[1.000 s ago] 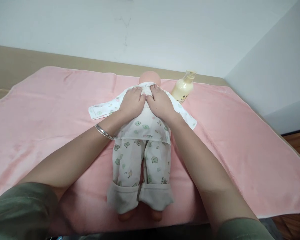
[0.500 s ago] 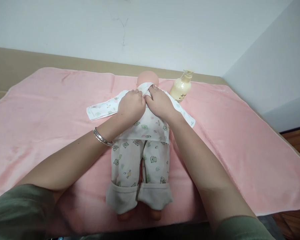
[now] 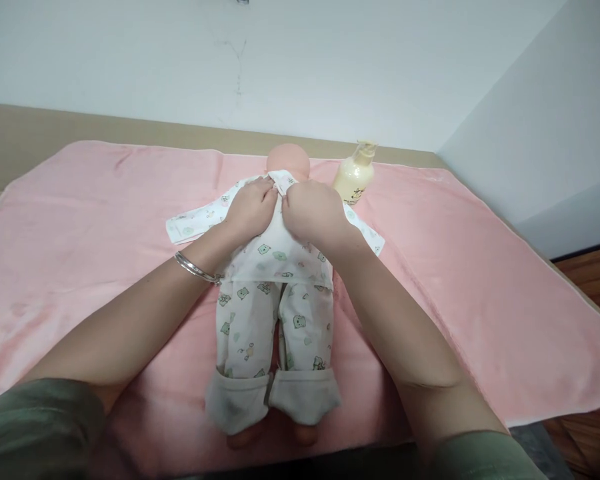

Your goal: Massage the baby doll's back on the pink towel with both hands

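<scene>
White with green bears (image 3: 264, 249), the shirt (image 3: 279, 237) lay beneath my left hand (image 3: 251, 208), fingers loosely extended on it, and my right hand (image 3: 314, 211), curled at the collar (image 3: 283, 178); I couldn't see its grip.

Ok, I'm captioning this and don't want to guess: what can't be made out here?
All in the head view:
Right hand: fingertips hidden behind its own back, so its grip on the printed shirt is unclear.
Doll: arms covered by the shirt's sleeves.
Pump bottle: lettering too small.
Dark object on the wall: cut off by top edge.
</scene>
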`<action>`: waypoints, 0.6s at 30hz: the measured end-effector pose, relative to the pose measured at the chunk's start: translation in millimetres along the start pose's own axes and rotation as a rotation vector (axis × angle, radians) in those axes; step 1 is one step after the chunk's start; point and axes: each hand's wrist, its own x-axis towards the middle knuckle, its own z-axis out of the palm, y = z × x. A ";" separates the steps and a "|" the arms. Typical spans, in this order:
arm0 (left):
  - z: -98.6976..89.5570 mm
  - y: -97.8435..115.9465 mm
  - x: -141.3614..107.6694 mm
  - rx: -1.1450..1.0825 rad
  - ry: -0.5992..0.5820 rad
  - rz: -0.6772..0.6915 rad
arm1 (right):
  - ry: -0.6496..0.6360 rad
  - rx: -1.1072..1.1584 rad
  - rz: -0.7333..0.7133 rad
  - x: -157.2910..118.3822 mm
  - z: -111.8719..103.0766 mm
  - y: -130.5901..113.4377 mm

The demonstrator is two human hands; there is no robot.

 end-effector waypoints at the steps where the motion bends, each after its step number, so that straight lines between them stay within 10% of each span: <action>1: 0.1 0.8 -0.1 0.004 0.000 -0.012 | -0.005 0.008 0.008 -0.4 -1.3 -0.4; 11: 19.5 28.7 -30.3 0.248 0.086 0.075 | 0.056 0.078 0.032 26.7 31.8 36.0; 18: 4.1 7.0 -7.1 0.008 0.000 -0.002 | -0.065 -0.029 0.042 5.8 8.2 6.6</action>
